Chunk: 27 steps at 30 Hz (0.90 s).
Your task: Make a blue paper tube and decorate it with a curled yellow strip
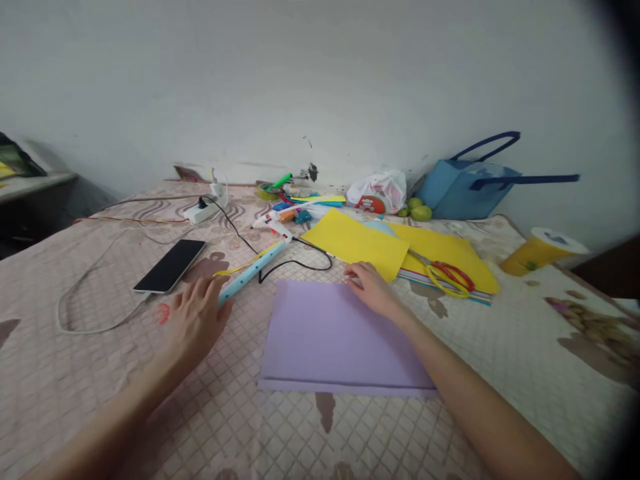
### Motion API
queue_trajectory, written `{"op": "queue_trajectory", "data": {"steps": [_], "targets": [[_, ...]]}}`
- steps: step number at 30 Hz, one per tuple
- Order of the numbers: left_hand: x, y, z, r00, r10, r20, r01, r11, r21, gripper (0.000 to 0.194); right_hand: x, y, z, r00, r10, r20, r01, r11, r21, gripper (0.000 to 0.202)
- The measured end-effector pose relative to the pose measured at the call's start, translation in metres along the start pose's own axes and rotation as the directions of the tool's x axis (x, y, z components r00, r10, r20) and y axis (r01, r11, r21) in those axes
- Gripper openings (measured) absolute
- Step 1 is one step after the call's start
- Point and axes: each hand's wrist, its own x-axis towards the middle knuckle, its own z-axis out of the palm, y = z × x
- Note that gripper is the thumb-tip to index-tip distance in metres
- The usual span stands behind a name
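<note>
A lilac sheet of paper [325, 333] lies flat before me, with a crease or narrow fold along its near edge. My right hand [373, 290] is at the sheet's far edge, fingers curled and closed on the paper there; the fingertips show only in part. To the left, my left hand [200, 317] has its fingers closed around the near end of a light blue ruler [250, 273] with dark dots. The ruler slants away towards a white glue gun [275, 227], whose black cord [305, 260] loops on the table beside the sheet.
A phone [170, 267] on a white cable lies left, near a power strip [203, 211]. Yellow sheets [357, 243] and red-and-yellow scissors [445, 277] are at the right. Behind stand a blue bag [450, 190], a white plastic bag [385, 190] and green fruit [420, 211]. A yellow canister [535, 255] leans far right.
</note>
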Motion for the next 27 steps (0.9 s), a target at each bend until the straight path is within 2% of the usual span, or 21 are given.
{"op": "queue_trajectory", "data": {"steps": [3, 7, 10, 11, 13, 15, 17, 19, 23, 27], "targets": [[-0.003, 0.018, -0.005, 0.992, 0.109, -0.059, -0.113, 0.991, -0.074, 0.029, -0.006, 0.020, -0.018, 0.998, 0.039, -0.054, -0.040, 0.999, -0.024, 0.011], [-0.003, 0.043, -0.005, 0.967, 0.252, -0.047, -0.255, 0.928, -0.270, 0.028, -0.020, 0.064, -0.054, 0.975, 0.149, -0.162, -0.174, 0.972, -0.155, 0.015], [0.000, 0.062, -0.005, 0.910, 0.414, 0.006, -0.373, 0.828, -0.419, 0.025, -0.035, 0.109, -0.084, 0.926, 0.269, -0.263, -0.325, 0.925, -0.198, 0.019], [0.001, 0.068, -0.005, 0.881, 0.471, 0.030, -0.407, 0.791, -0.457, 0.025, -0.041, 0.124, -0.093, 0.892, 0.352, -0.283, -0.425, 0.868, -0.258, 0.022], [0.004, 0.081, -0.006, 0.823, 0.565, 0.057, -0.457, 0.718, -0.524, 0.026, -0.053, 0.150, -0.107, 0.805, 0.551, -0.221, -0.592, 0.720, -0.361, 0.041], [0.007, 0.093, -0.005, 0.763, 0.642, 0.072, -0.491, 0.649, -0.580, 0.028, -0.062, 0.168, -0.117, 0.777, 0.611, -0.152, -0.617, 0.693, -0.373, 0.056], [0.013, 0.104, -0.002, 0.701, 0.707, 0.094, -0.516, 0.594, -0.617, 0.030, -0.067, 0.177, -0.123, 0.777, 0.626, -0.067, -0.603, 0.709, -0.366, 0.062], [0.019, 0.111, 0.006, 0.643, 0.756, 0.122, -0.533, 0.556, -0.638, 0.032, -0.067, 0.181, -0.126, 0.778, 0.628, 0.012, -0.580, 0.726, -0.370, 0.061], [0.028, 0.116, 0.026, 0.561, 0.805, 0.191, -0.558, 0.539, -0.632, 0.040, -0.063, 0.185, -0.132, 0.762, 0.637, 0.115, -0.550, 0.731, -0.404, 0.047], [0.027, 0.115, 0.037, 0.550, 0.802, 0.234, -0.550, 0.558, -0.621, 0.047, -0.077, 0.186, -0.144, 0.745, 0.655, 0.125, -0.546, 0.707, -0.450, 0.032]]}}
